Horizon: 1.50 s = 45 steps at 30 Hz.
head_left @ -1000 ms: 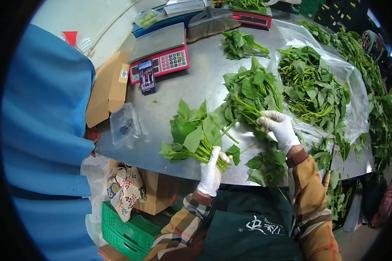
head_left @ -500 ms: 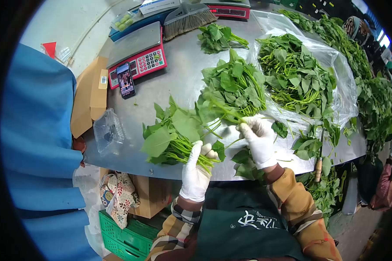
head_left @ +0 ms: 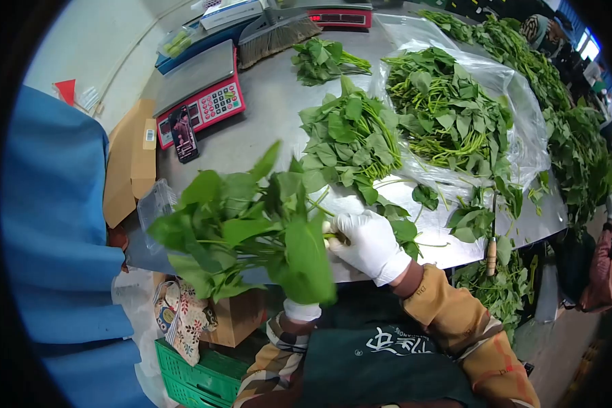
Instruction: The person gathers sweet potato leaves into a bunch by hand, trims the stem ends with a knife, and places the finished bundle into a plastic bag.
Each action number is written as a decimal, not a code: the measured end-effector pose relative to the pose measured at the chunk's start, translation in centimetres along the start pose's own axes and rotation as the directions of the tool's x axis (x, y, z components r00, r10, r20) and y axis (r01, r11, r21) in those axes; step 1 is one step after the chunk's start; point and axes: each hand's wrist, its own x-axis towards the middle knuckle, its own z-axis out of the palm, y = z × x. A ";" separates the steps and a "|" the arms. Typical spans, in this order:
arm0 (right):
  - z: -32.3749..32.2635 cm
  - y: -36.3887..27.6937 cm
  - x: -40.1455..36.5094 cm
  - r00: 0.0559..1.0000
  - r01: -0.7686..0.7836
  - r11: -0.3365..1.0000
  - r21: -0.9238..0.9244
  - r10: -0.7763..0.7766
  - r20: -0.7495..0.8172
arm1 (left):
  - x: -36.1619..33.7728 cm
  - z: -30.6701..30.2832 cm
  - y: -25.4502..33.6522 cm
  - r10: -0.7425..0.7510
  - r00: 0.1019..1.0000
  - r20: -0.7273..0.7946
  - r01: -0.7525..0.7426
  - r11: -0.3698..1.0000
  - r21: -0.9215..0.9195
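A bunch of leafy green stems [head_left: 241,228] is raised over the table's near edge, its leaves spread to the left. Behind those leaves, my white-gloved left hand [head_left: 301,311] is mostly hidden, with the glove's cuff showing below; it holds the bunch. My gloved right hand [head_left: 370,246] is closed round the stem ends at the bunch's right side. Just beyond lies a pile of the same greens [head_left: 353,136], and a larger heap [head_left: 449,109] rests on a clear plastic sheet [head_left: 534,146].
A red scale [head_left: 214,102] with a phone [head_left: 183,136] against it stands back left, near a broom head [head_left: 279,41]. A clear plastic box [head_left: 158,204] sits at the left edge. A wooden-handled tool [head_left: 491,255] lies right. Below is a green crate [head_left: 197,370].
The bunch has been lifted and turned, and its leaves now cover my left hand. My right hand has moved left and down onto the stem ends. The view has shifted slightly.
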 end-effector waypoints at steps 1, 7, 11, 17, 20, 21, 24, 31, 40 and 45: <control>-0.2 -0.3 0.2 0.997 0.044 0.999 0.005 -0.044 -0.057 | 0.5 -0.3 0.2 0.062 0.997 0.040 -0.063 0.998 0.024; 0.7 0.5 0.1 0.942 0.249 0.897 -0.366 -0.312 -0.123 | 1.1 -0.2 2.5 -0.288 0.955 0.070 0.289 0.855 -0.431; 1.6 1.3 -0.8 0.957 0.283 0.862 -0.421 -0.285 0.059 | 1.0 0.8 0.0 -0.254 0.966 -0.054 0.221 0.913 -0.344; 0.9 2.4 -1.1 0.993 0.109 0.880 -0.462 -0.112 0.022 | 0.6 0.6 -3.0 -0.262 0.964 -0.050 0.239 0.931 -0.277; 0.8 3.0 -1.1 0.997 0.041 0.876 -0.481 -0.005 0.075 | 0.2 1.1 -2.8 -0.327 0.941 -0.085 0.286 0.904 -0.317; 0.8 3.1 -1.1 0.997 0.005 0.888 -0.460 0.033 0.074 | 0.0 1.1 -2.6 -0.289 0.952 -0.103 0.254 0.930 -0.265; 0.7 3.9 -1.3 0.979 -0.126 0.897 -0.425 0.183 0.095 | -1.0 0.4 -2.7 -0.134 0.968 -0.214 0.078 0.965 -0.249; -5.3 8.0 1.4 0.893 -0.450 0.893 0.022 0.449 0.030 | 3.1 -4.6 0.9 -0.095 0.940 -0.328 -0.022 0.941 -0.337; -4.3 16.3 3.4 0.860 -0.484 0.873 0.050 0.486 -0.156 | 0.4 -1.3 -0.3 -0.270 0.955 -0.123 0.198 0.889 -0.412; -7.9 12.9 3.6 0.738 -0.505 0.472 0.722 0.671 0.077 | 1.2 -2.2 -1.1 -0.317 0.932 -0.177 0.213 0.872 -0.440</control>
